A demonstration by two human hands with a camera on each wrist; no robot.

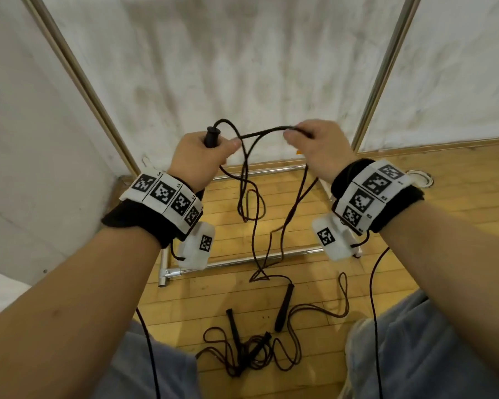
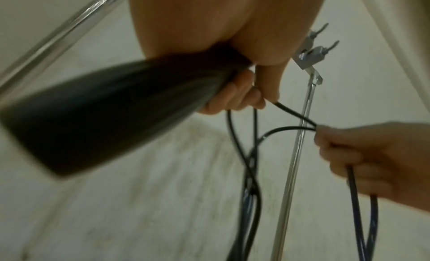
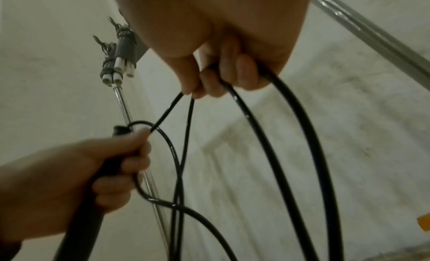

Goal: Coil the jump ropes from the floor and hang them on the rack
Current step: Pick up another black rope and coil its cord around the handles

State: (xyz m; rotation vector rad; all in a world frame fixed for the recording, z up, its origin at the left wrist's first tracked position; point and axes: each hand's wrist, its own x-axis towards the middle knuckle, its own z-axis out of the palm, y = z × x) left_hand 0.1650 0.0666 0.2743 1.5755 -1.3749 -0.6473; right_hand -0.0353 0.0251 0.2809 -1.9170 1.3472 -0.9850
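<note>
The left hand (image 1: pixel 198 156) is closed around 1 black handle (image 1: pixel 211 136) of a rope (image 1: pixel 260 133), and its fingers also hold a first loop of cord against that handle; the left wrist view shows the cord running out from under the curled fingers (image 2: pixel 235 97). The right hand (image 1: pixel 319 145) pinches the same cord a short way along and keeps more strands in its curled fingers (image 3: pixel 223 75), so this grip is closed on the rope too. Between the 2 hands the cord spans a short arc, and below them it hangs in long slack bights down to the floor (image 1: pixel 415 197), where the rope's other handle (image 1: pixel 284 306) lies flat on the boards. By my reading the coiling of this rope has only begun: perhaps 1 or 2 turns are gathered and most of the length is loose. A second rope (image 1: pixel 251 352) lies in a tangled heap on the floor near the person's knees, untouched, both its handles among the loops. The rack (image 1: pixel 78 70) stands right in front, its base bars on the floor and its uprights to either side; hooks (image 2: pixel 318 42) show high on a thin post in the wrist views, and no rope is seen on them. Left to do, then: finish this coil, hang it, and do the same for the second rope.
</note>
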